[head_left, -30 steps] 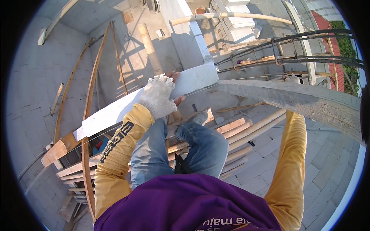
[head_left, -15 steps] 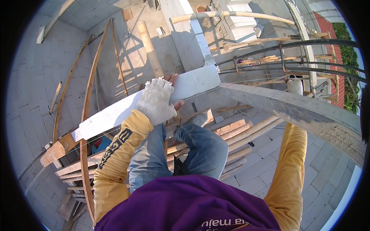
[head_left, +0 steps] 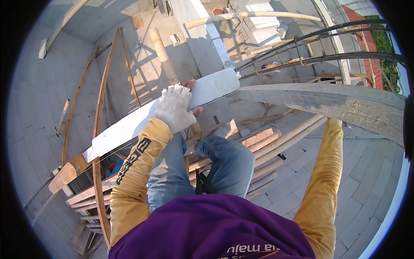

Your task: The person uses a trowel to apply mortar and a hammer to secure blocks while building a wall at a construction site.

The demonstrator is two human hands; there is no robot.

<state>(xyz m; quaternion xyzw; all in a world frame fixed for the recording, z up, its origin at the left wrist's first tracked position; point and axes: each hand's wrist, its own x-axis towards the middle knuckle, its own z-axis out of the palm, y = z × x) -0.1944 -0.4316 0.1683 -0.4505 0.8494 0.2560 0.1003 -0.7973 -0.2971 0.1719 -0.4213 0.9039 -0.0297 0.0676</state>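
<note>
Fingers (head_left: 190, 84) across white block (head_left: 216, 84)

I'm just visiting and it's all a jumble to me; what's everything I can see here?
White block row: one, white, centre, under the left hand
Grey beam: one, grey, right
String: one, pale, along the row's near side
Bamboo poles: several, tan, top, upper centre and lower right
Wooden strips: several, brown, mostly left
Steel bars: several, dark, upper right
Block stack: one, white, top
Block wall: one, grey, far left
Red surface: one, right edge
Foliage: uncountable, green, right edge
Shirt: one, purple, bottom
Jeans: one pair, blue, centre
Sleeves: two, yellow, either side
Left hand: one, white-gloved, centre
Right hand: not visible
</note>
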